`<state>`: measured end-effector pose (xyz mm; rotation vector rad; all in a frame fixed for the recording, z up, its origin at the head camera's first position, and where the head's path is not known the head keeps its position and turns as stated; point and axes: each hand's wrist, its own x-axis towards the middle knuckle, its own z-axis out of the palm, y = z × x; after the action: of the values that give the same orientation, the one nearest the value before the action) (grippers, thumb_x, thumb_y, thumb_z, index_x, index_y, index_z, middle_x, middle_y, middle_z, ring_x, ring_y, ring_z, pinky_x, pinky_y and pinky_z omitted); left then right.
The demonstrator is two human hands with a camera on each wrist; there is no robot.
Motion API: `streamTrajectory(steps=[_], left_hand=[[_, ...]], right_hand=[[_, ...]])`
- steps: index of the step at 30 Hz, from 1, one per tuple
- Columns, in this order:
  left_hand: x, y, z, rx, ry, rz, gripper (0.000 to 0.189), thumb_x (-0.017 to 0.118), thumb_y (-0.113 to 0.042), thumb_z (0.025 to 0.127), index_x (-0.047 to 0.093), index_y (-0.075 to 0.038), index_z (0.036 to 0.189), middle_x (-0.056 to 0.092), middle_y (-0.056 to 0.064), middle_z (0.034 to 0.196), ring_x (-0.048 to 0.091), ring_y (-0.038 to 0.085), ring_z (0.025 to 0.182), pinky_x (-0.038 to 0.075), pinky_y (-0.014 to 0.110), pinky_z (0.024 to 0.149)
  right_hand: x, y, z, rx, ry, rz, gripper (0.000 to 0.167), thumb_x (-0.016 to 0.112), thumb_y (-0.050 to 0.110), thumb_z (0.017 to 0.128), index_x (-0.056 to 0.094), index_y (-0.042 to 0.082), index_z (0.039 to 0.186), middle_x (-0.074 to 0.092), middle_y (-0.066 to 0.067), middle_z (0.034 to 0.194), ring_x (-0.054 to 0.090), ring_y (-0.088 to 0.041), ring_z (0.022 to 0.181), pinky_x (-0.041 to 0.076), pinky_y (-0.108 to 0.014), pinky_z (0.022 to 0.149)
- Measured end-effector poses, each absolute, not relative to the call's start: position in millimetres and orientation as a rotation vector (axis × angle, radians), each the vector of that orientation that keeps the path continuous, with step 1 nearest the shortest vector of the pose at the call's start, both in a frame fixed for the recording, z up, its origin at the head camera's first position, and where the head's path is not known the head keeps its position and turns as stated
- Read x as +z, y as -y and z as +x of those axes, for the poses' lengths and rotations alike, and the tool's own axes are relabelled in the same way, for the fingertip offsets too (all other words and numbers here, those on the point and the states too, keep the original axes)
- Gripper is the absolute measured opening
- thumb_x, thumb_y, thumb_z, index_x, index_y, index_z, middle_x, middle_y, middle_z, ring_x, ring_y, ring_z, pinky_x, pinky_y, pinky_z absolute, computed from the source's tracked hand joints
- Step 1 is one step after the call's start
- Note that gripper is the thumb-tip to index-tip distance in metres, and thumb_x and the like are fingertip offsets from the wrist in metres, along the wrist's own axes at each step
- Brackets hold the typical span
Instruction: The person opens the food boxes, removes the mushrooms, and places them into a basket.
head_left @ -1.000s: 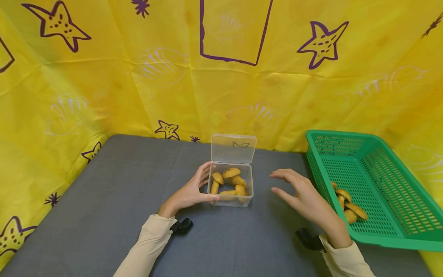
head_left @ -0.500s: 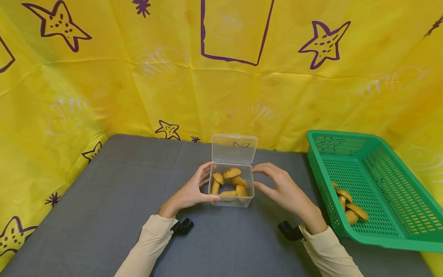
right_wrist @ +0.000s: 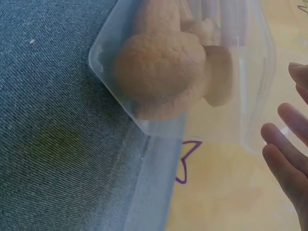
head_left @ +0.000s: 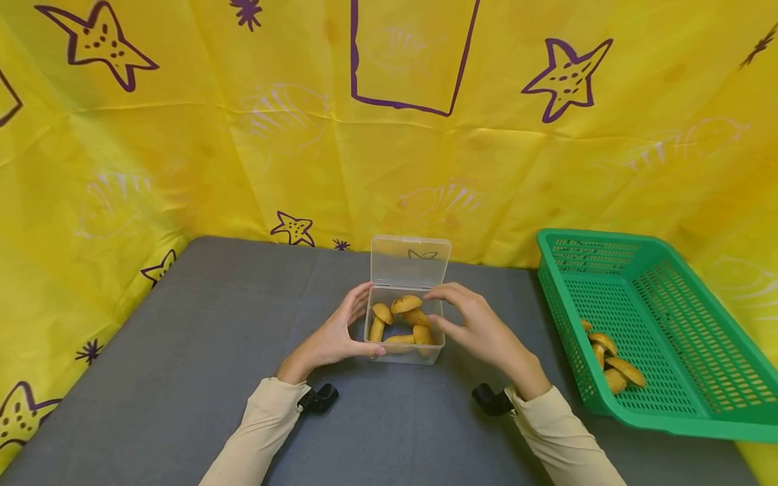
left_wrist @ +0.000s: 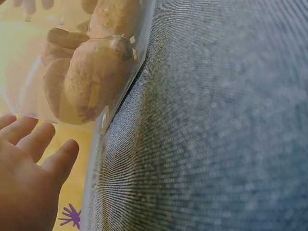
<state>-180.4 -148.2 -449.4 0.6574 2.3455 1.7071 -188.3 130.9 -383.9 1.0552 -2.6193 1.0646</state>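
Note:
A clear plastic box (head_left: 401,355) stands on the grey table, its hinged lid (head_left: 398,264) raised at the back. Several brown-yellow mushrooms (head_left: 406,304) lie inside it. My left hand (head_left: 328,341) holds the box at its left side, thumb at the front corner and fingers along the side. My right hand (head_left: 486,331) reaches over the right rim with thumb and fingers apart and nothing between them, close to the mushroom at the back right. Through the box wall, the right wrist view shows a large mushroom cap (right_wrist: 161,67), with the fingers (right_wrist: 284,166) off to the right.
A green perforated basket (head_left: 668,422) stands at the right, with several more mushrooms (head_left: 626,372) at its left end. A yellow patterned cloth (head_left: 498,175) hangs behind the table (head_left: 200,351) and along the sides.
My right hand has moved left from beside the basket to the box, its fingertips now over the right rim. The left hand and the box have stayed in place.

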Motion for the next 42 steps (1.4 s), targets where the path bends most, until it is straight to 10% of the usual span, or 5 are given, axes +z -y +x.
streamTrajectory(steps=[42], left_hand=[[-450,149,-181,1.764,-2.301,0.674,0.101,0.085,-0.018,0.079,0.018,-0.011,0.154,0.023,0.015,0.163,0.022,0.036,0.151,0.030,0.054,0.120]], right_hand=[[-397,-87,-204,0.749,2.724,1.085,0.036,0.082,0.006,0.080,0.071,0.005,0.114,0.069,-0.010,0.115,0.063,-0.029,0.110,0.054,-0.045,0.097]])
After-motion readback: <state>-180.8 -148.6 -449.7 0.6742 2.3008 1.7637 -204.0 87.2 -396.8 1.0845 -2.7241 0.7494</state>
